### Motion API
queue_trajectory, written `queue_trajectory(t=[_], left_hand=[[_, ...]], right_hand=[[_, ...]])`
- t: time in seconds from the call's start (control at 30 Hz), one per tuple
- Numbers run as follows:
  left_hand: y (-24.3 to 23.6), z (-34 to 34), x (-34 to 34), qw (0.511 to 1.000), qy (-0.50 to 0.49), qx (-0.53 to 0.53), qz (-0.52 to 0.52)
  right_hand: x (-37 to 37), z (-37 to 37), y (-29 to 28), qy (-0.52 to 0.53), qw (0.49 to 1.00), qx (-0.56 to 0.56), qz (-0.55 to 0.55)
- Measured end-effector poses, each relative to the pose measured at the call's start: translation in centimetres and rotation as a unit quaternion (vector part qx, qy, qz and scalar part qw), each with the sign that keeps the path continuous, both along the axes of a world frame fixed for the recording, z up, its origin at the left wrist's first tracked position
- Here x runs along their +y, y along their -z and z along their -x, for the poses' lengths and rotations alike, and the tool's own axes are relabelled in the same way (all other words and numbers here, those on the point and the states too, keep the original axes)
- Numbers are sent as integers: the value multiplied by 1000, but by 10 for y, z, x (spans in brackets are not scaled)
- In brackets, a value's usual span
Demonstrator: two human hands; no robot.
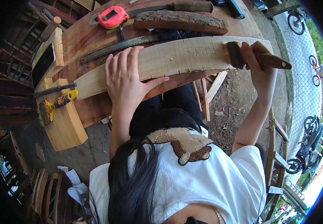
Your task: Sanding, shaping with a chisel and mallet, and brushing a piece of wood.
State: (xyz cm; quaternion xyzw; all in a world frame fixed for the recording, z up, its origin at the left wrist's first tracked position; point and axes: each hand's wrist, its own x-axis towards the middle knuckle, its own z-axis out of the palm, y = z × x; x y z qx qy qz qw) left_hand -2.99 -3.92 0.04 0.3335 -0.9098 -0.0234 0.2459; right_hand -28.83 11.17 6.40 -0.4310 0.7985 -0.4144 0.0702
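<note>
A long pale wooden board (191, 56), with small cracks and a knot, lies across the wooden table (88, 106) in front of me. My left hand (126, 72) rests on it left of the middle, fingers spread flat and the thumb stretched to the right along its near edge. In my right hand (257, 56) is a paintbrush (236, 55) with a brown wooden handle. Its dark bristles touch the board's top near the right end; their tips look slightly blurred. My right fingers are closed round the brush near the base of its handle.
Beyond the board lie a handsaw (120, 48), a rough bark-edged wood piece (180, 21), a pink tape measure (112, 17) and a wooden-handled blade (189, 6). At left, a phone (43, 65) leans on a wood block, near a yellow-handled tool (65, 99). Bikes stand beyond a wire fence (300, 63).
</note>
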Motion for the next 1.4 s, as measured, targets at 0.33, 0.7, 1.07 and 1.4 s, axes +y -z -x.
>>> queue_trajectory(t=[0.33,0.7,1.07,1.4], left_hand=[[0,-3,-3,999,17,34,21],[3,0,-2,999,19,19,18],[1,-1,-2,1000,14,18,18],[2,0,-3,1000,15,19,17]], right_hand=[[54,122,5,206,974,89,-40],[-26,2,5,40,998,-37,28],[-7,43,8,121,975,183,-32],[-23,-15,7,3,999,-28,28]])
